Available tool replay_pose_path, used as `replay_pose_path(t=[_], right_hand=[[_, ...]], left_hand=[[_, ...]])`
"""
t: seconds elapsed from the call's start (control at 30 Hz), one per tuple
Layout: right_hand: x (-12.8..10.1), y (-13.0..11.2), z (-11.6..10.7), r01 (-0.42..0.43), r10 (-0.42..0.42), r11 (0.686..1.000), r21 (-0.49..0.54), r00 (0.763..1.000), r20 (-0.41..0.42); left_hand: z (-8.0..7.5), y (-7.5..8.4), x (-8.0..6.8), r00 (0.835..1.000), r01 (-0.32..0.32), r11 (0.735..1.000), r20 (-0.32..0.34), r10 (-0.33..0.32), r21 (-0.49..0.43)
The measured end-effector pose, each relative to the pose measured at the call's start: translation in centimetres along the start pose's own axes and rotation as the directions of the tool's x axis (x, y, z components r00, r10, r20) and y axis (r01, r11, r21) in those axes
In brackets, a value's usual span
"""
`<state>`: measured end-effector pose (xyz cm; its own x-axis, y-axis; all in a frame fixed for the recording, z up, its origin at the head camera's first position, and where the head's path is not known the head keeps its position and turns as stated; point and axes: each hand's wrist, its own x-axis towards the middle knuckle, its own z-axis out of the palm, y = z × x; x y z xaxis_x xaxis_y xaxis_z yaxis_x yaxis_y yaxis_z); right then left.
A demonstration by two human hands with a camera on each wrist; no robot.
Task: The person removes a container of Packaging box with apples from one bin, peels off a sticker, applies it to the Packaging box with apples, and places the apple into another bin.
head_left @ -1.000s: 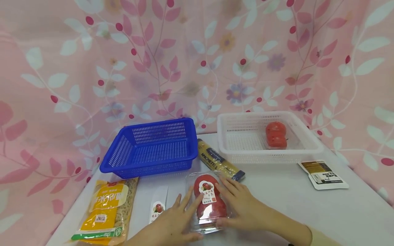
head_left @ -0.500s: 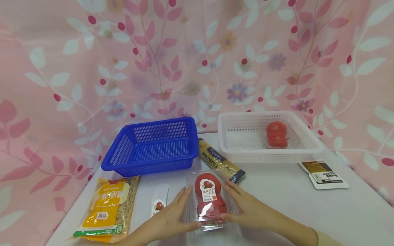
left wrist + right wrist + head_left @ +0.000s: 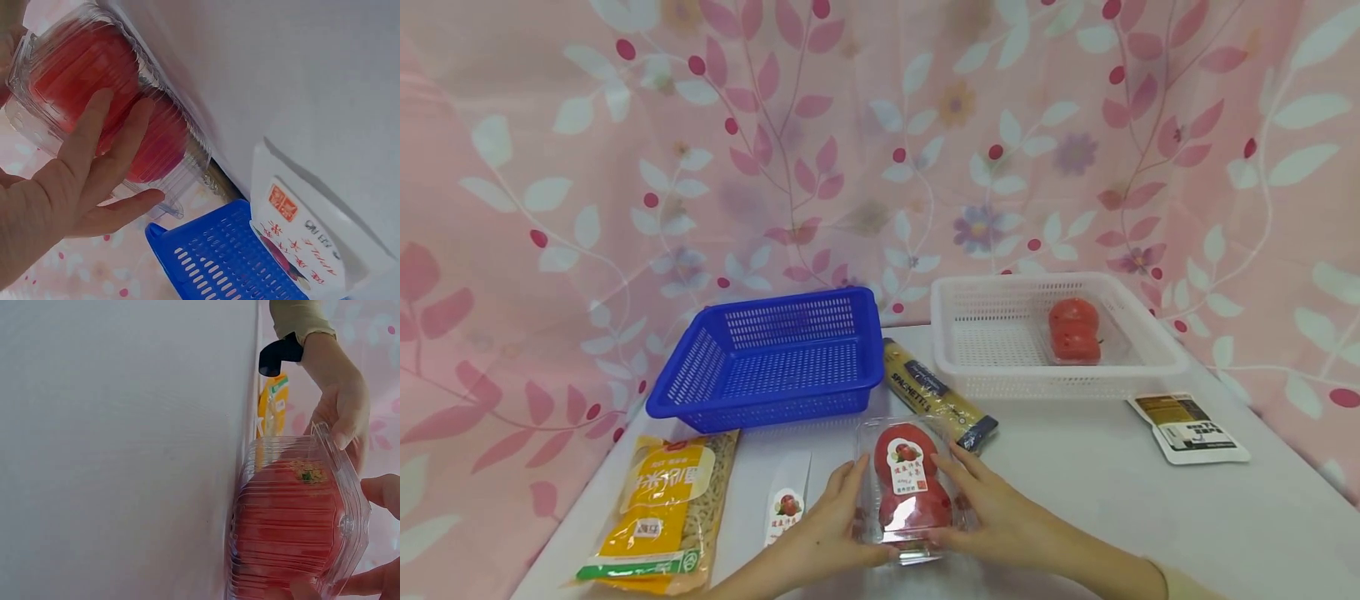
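Observation:
A clear plastic box of apples [image 3: 913,521] stands on the table in front of me, a white apple label on its lid. My left hand [image 3: 823,529] holds its left side, fingers spread along the wall and thumb at the near edge. From the right, my right hand [image 3: 1003,517] grips the opposite side, its thumb near the front corner. In the left wrist view, fingers lie against the ribbed plastic box [image 3: 87,75]. The right wrist view shows the box [image 3: 287,512] between both hands. Left of it is a white label strip [image 3: 785,508] with an apple sticker.
Behind is a blue basket [image 3: 775,412]. A white basket [image 3: 1052,383] at back right holds a boxed pair of red fruits [image 3: 1073,329]. A spaghetti pack [image 3: 932,396] lies between them. A yellow pasta bag [image 3: 658,508] is at left, flat pouches [image 3: 1187,429] at right.
Both hands have slid from over the label and lid to the sides of the box, uncovering the label. The box has barely shifted.

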<state>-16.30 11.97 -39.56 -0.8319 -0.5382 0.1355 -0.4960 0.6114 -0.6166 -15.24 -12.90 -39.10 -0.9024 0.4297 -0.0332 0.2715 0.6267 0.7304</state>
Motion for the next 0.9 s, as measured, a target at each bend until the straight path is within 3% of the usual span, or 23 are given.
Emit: replay_pose_path(t=[0.13, 0.4, 0.73, 0.9], right_hand=[[0.0, -0.1, 0.1, 0.017, -0.019, 0.999, -0.045, 0.999, -0.031], [0.1, -0.8, 0.0, -0.009, 0.008, 1.000, -0.020, 1.000, -0.019], [0.3, -1.2, -0.7, 0.070, -0.071, 0.997, -0.028, 0.997, -0.035], [0.7, -1.8, -1.6, 0.129, -0.130, 0.991, -0.017, 0.990, -0.051]], left_hand=[[0.2, 0.1, -0.1, 0.999, -0.011, 0.999, -0.035, 0.013, 0.041], [0.0, 0.9, -0.5, 0.999, 0.026, 0.994, -0.039, -0.022, 0.109], [-0.8, 1.7, -1.1, 0.999, 0.035, 0.991, -0.033, -0.031, 0.127], [-1.7, 2.6, -1.7, 0.997, 0.011, 0.988, -0.076, 0.000, 0.154]])
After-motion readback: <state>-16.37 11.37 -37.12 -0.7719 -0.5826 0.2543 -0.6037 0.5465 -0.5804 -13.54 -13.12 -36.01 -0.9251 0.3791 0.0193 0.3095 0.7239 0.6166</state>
